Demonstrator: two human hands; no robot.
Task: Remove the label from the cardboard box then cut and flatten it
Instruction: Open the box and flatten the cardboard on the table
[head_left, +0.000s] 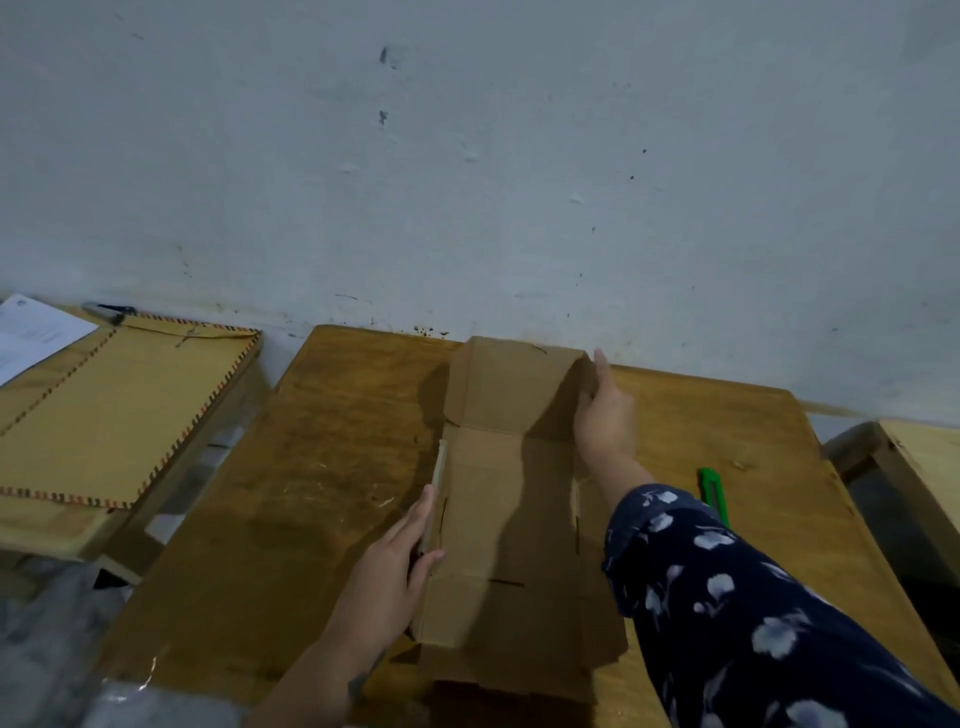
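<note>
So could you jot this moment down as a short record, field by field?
setting: wooden table against a pale wall
main item: cardboard box, opened out, far flap still raised
left hand: gripping the box's left side wall
right hand: holding the right edge of the raised flap
tool: green cutter lying on the table, right of the box, untouched
label: none visible
nearby: brown envelope to the left
</note>
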